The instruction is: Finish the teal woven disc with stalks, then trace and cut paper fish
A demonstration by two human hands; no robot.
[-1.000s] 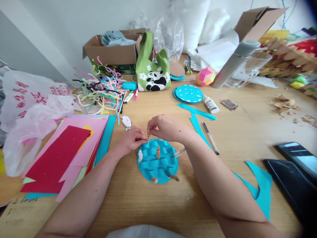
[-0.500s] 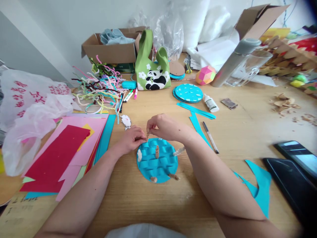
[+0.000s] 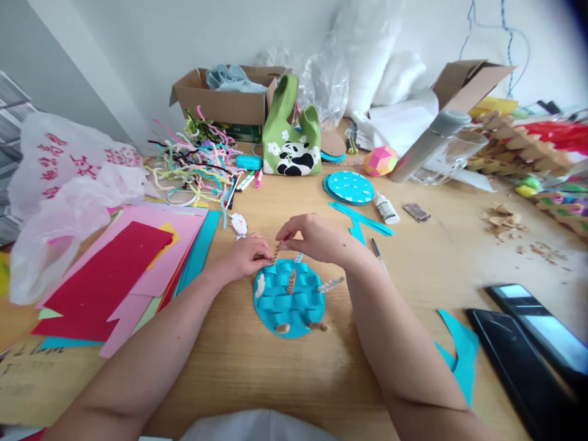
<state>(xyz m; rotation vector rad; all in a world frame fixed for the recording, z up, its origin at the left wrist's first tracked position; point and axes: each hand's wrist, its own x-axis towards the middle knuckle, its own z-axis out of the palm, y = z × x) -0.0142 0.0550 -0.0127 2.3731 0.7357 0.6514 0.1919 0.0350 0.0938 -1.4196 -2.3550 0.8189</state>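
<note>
Brown twist [image 3: 276, 253] is standing at the far-left rim of the woven blue disc [image 3: 288, 303], which is lying flat on the counter [image 3: 257, 380]. From the disc's right side the right hand [image 3: 316, 240] is reaching across its far edge, the grip pinching the twist's top between thumb and fingertips. Just outside the disc's far-left rim the left hand [image 3: 250, 256] is gathering its fingertips close against the twist's foot; they are hiding the contact, so I cannot tell whether that grip is pinching the twist, the rim or both.

The foot is looking like the weak point: a sideways pull at the top could be tipping the twist, or lifting the rim and loosening the woven strips. A pale twist [image 3: 299, 258] is standing at the disc's far rim, just below the right hand, so a dropping palm could be bending it. The white twist [image 3: 331, 284] is leaning outward over the disc's right rim, near the right forearm; an inward swing could be knocking it. Likewise, a slipping left wrist could be brushing the white tuft [image 3: 261, 286] at the disc's left rim.
</note>
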